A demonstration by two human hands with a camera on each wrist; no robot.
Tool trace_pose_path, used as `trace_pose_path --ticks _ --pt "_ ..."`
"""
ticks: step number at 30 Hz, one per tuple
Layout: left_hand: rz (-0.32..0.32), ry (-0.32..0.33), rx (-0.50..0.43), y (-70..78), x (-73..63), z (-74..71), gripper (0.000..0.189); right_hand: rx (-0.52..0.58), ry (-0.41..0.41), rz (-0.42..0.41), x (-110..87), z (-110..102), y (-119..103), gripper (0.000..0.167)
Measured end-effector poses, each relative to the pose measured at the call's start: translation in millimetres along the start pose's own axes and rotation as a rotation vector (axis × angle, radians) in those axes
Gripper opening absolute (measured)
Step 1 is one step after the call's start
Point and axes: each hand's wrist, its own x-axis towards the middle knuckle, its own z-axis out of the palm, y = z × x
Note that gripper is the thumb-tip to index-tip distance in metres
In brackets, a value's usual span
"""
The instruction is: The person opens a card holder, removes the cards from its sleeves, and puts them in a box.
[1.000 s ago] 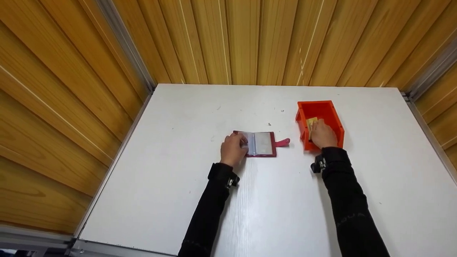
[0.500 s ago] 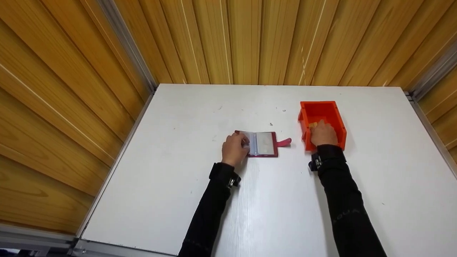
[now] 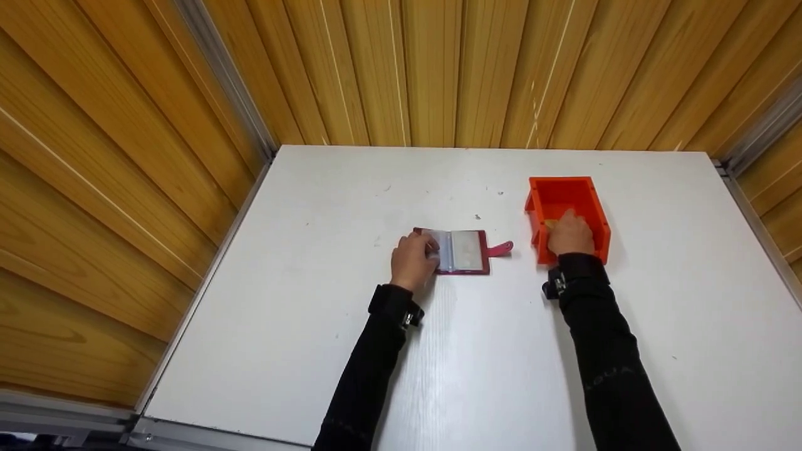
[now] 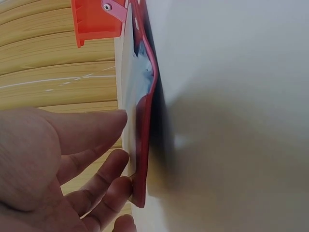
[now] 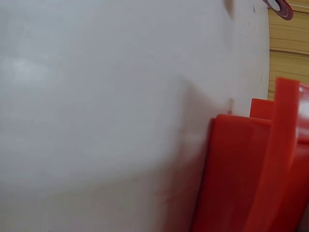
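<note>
A small red card holder (image 3: 467,252) lies spread open on the table, clear sleeves showing and its pink snap strap (image 3: 500,249) pointing right. My left hand (image 3: 413,258) rests on its left page. In the left wrist view, the fingertips (image 4: 116,191) touch the holder's edge and the thumb lies near the sleeve, fingers only loosely bent. My right hand (image 3: 571,235) reaches down into an orange-red plastic bin (image 3: 567,185). Beside it a bit of something yellow, card-like (image 3: 551,223), peeks out; its fingertips are hidden. The right wrist view shows the bin's wall (image 5: 236,164) but no fingers.
The white table (image 3: 301,250) carries the holder and the bin, which stands to the holder's right. Wood-panelled walls (image 3: 426,75) rise behind the table and at both sides. Small dark specks mark the tabletop.
My right hand has sunk deeper into the bin, and less of the yellow card-like thing shows beside it. The left hand stays on the holder. The view has shifted slightly.
</note>
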Motion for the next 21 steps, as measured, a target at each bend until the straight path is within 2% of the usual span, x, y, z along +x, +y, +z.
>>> trace_pose_path --ticks 3,6,8,10,12,14,17,21 --pt "0.013 0.003 -0.019 0.8 -0.1 -1.4 0.016 0.015 -0.005 0.005 1.6 -1 1 0.048" --pt "0.015 0.002 -0.050 1.2 -0.8 -2.8 0.016 0.058 0.042 -0.014 1.6 -5 0 0.046" --pt "0.013 0.000 -0.065 0.9 -0.5 -3.0 0.016 0.142 0.121 -0.038 0.7 -9 -4 0.041" --pt "0.012 -0.003 -0.079 0.4 0.0 -3.1 0.015 0.253 0.236 -0.084 -1.9 -15 -13 0.037" --pt "0.007 -0.008 -0.088 -0.3 0.5 -3.8 0.015 0.369 0.339 -0.153 -6.4 -20 -28 0.034" --pt "-0.001 -0.011 -0.085 -1.4 0.6 -3.8 0.015 0.440 0.407 -0.252 -12.9 -22 -45 0.033" --pt "-0.019 -0.015 -0.076 -2.5 0.6 -4.0 0.016 0.440 0.392 -0.410 -24.5 -19 -71 0.033" --pt "-0.023 -0.019 -0.072 -2.3 1.7 -5.0 0.017 0.350 0.278 -0.554 -35.8 -3 -93 0.035"
